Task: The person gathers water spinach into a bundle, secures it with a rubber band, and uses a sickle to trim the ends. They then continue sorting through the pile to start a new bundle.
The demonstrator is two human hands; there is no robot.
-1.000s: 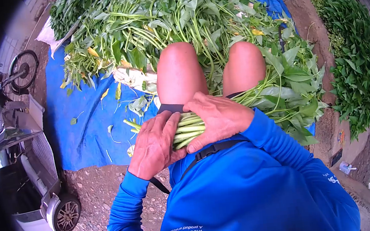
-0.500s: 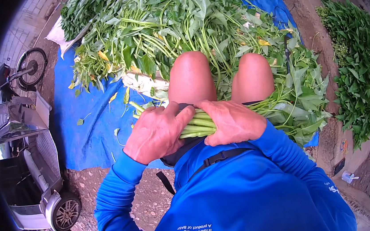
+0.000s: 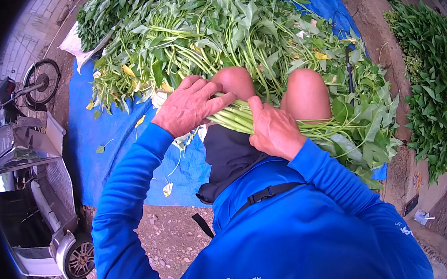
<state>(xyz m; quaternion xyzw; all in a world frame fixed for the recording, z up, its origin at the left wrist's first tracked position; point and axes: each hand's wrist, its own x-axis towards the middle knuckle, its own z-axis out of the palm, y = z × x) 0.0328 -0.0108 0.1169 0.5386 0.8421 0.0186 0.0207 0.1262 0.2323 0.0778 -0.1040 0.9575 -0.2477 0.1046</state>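
A bunch of water spinach (image 3: pixel 235 118) lies across my thighs, just behind my knees. Its pale green stems point left and its leafy ends spread to the right. My left hand (image 3: pixel 189 106) is closed around the stem ends, with the thumb along the top. Around the middle of the stems, my right hand (image 3: pixel 276 130) grips the same bunch, thumb up. Both palms and some fingertips are hidden. Beyond my knees spreads a large pile of water spinach (image 3: pixel 224 32), with some yellowed leaves among the green.
The pile rests on a blue tarp (image 3: pixel 112 155) over stony ground (image 3: pixel 168 236). At the left stand a parked motorcycle with a metal sidecar (image 3: pixel 33 174) and a spoked wheel (image 3: pixel 41 81). More leafy greens (image 3: pixel 436 86) lie at the right, beyond a low concrete edge (image 3: pixel 389 70).
Both hands have moved forward from my lap toward my knees, carrying the bunch with them. The left hand has risen farther, so the stems now slope down to the right.
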